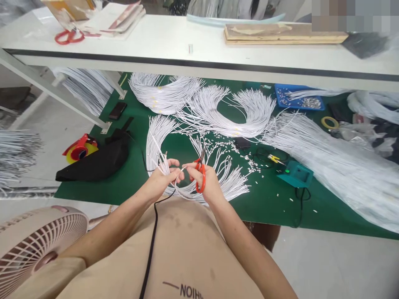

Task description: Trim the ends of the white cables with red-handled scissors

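Observation:
My left hand [166, 176] is closed around several white wires [162, 162], whose ends stick up past the fingers. In my right hand [207, 180] is a pair of scissors [200, 176] with red-orange handles, its dark blades pointing up and away from me. The thumb and fingertips of that hand also pinch the end of a white wire that runs across from the left hand. Below and around both hands, a curved bundle of white wires [235, 180] lies on the green mat [124, 182]. Small white offcuts [230, 144] are scattered just beyond the scissors.
More wire bundles [218, 112] lie behind. To the right are a teal device [297, 174], a blue tray [299, 97] of small parts and a long wire bundle [336, 166]. A tape dispenser [81, 149] and black pouch [96, 160] lie left. A white shelf [168, 41] crosses overhead.

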A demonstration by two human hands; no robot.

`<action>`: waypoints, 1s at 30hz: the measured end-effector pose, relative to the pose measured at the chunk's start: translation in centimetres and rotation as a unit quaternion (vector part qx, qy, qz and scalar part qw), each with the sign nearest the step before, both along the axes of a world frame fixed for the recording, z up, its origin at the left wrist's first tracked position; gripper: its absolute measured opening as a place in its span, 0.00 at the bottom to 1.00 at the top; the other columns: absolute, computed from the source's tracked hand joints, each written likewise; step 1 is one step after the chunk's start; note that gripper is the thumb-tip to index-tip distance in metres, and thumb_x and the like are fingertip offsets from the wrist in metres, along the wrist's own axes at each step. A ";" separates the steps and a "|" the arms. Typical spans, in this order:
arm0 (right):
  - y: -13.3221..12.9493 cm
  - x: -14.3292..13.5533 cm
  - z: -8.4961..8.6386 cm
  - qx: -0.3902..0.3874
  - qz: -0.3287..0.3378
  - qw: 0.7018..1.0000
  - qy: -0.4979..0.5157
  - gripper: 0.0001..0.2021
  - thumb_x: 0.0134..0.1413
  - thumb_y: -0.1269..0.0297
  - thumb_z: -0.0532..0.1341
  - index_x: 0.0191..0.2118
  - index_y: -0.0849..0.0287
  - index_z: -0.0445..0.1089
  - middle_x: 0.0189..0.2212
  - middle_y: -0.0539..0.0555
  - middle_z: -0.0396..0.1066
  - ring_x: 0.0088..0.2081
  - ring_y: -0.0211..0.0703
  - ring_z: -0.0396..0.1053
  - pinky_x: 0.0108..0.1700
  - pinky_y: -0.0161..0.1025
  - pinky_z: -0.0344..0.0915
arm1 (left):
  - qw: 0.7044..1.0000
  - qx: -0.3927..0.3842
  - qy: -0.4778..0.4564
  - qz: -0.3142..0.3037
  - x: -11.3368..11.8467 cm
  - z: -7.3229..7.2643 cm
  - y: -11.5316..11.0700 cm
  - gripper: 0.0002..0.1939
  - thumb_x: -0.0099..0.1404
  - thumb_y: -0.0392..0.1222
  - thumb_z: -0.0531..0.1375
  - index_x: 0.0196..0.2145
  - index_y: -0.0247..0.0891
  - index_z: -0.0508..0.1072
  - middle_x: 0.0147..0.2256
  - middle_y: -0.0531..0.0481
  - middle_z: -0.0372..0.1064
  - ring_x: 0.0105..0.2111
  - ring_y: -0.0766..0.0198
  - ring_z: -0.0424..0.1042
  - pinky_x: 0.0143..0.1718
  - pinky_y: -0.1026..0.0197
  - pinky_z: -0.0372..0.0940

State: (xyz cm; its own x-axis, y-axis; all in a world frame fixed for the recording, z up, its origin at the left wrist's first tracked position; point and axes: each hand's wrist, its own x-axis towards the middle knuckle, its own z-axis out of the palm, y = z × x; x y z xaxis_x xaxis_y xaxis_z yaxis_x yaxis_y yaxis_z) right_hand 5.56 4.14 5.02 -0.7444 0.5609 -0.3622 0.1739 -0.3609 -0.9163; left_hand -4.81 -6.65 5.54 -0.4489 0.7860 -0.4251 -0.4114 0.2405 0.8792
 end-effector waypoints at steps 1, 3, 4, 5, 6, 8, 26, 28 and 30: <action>-0.1 0.0 0.0 0.004 -0.002 1.000 -0.001 0.11 0.44 0.61 0.60 0.30 0.63 0.74 0.17 0.47 0.61 0.21 0.32 0.55 0.25 0.32 0.53 | 1.000 0.000 -0.002 0.002 0.0 0.0 0.1 0.15 0.54 0.42 0.60 0.37 0.39 0.60 0.22 0.56 0.66 0.22 0.70 0.61 0.25 0.66 0.53; -0.1 0.0 0.1 0.010 -0.006 1.000 0.003 0.11 0.44 0.61 0.60 0.31 0.63 0.74 0.19 0.48 0.63 0.21 0.32 0.56 0.25 0.32 0.54 | 1.000 0.001 -0.004 0.003 0.1 0.1 0.2 0.14 0.54 0.42 0.60 0.36 0.40 0.60 0.22 0.57 0.66 0.21 0.71 0.61 0.24 0.67 0.53; -0.1 0.0 0.1 0.013 -0.007 1.000 0.005 0.11 0.44 0.61 0.60 0.31 0.63 0.74 0.19 0.48 0.63 0.21 0.32 0.57 0.26 0.33 0.55 | 1.000 0.002 -0.004 0.003 0.1 0.2 0.2 0.14 0.54 0.42 0.60 0.36 0.39 0.60 0.22 0.57 0.66 0.21 0.71 0.61 0.24 0.67 0.53; 0.0 0.0 0.1 0.015 -0.007 1.000 0.006 0.11 0.44 0.61 0.60 0.31 0.63 0.74 0.20 0.49 0.64 0.22 0.32 0.57 0.26 0.33 0.55 | 1.000 0.003 -0.005 0.003 0.1 0.2 0.2 0.14 0.54 0.42 0.60 0.36 0.39 0.60 0.22 0.56 0.66 0.21 0.71 0.61 0.24 0.67 0.53; 0.0 0.0 0.2 0.020 -0.004 1.000 0.007 0.11 0.44 0.60 0.60 0.30 0.62 0.74 0.20 0.49 0.64 0.22 0.32 0.57 0.27 0.33 0.56 | 1.000 0.004 -0.005 0.002 0.1 0.1 0.2 0.14 0.55 0.42 0.60 0.36 0.39 0.60 0.22 0.56 0.66 0.21 0.71 0.61 0.24 0.67 0.53; 0.2 0.0 0.2 0.037 -0.002 0.999 0.011 0.10 0.43 0.61 0.61 0.29 0.62 0.74 0.21 0.49 0.65 0.23 0.32 0.58 0.28 0.33 0.57 | 1.000 0.006 -0.008 0.002 0.0 0.0 0.1 0.14 0.55 0.42 0.60 0.37 0.38 0.60 0.22 0.56 0.66 0.21 0.71 0.61 0.24 0.67 0.53; 0.4 -0.1 -1.1 -0.124 0.026 0.987 0.101 0.06 0.44 0.66 0.59 0.29 0.62 0.72 0.19 0.47 0.63 0.24 0.34 0.59 0.29 0.34 0.56 | 0.999 0.003 0.045 -0.027 0.3 0.4 0.1 0.15 0.56 0.43 0.59 0.39 0.39 0.57 0.24 0.55 0.68 0.23 0.69 0.64 0.27 0.65 0.56; 0.7 0.0 -1.1 -0.090 0.028 0.992 0.084 0.07 0.43 0.68 0.61 0.31 0.62 0.73 0.20 0.48 0.64 0.24 0.33 0.60 0.30 0.34 0.56 | 0.999 0.011 0.031 -0.036 0.2 0.1 -0.1 0.15 0.57 0.43 0.58 0.40 0.39 0.58 0.24 0.55 0.68 0.23 0.69 0.63 0.27 0.65 0.55; 0.8 0.0 -1.1 -0.064 0.033 0.994 0.077 0.07 0.43 0.66 0.61 0.31 0.61 0.73 0.21 0.48 0.65 0.25 0.33 0.60 0.30 0.34 0.57 | 0.999 0.017 0.018 -0.041 0.1 0.0 -0.1 0.15 0.57 0.44 0.58 0.40 0.39 0.59 0.24 0.55 0.67 0.23 0.69 0.62 0.26 0.65 0.54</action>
